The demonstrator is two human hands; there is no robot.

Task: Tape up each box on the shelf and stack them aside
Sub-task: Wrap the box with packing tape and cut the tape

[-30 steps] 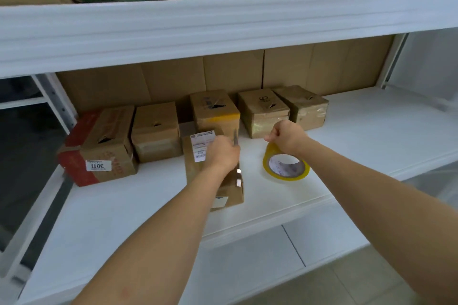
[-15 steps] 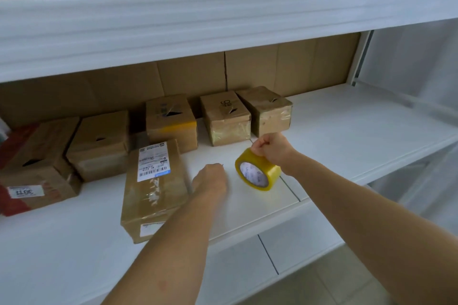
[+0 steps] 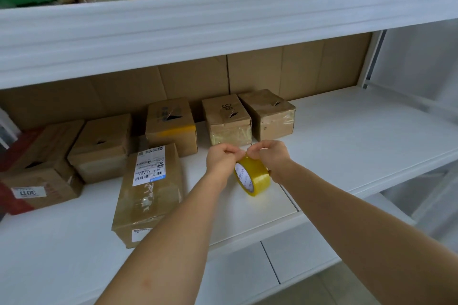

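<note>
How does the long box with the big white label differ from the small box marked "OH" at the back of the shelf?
The long box is flat and lies near the shelf's front edge; the "OH" box is cube-like and stands in the back row. The long box carries a white barcode label; the "OH" box shows handwriting and a small torn hole on top. Both are brown cardboard with glossy tape on them.

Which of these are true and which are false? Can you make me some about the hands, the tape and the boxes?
1. Both hands hold the yellow tape roll. True: the left hand and the right hand pinch at its top.
2. The tape roll lies flat on the shelf. False: it stands on its edge.
3. The long box with the white label lies left of the tape roll. True.
4. A box rests on top of the tape roll. False: only fingers touch its top.
5. The tape is blue. False: it is yellow.
</note>
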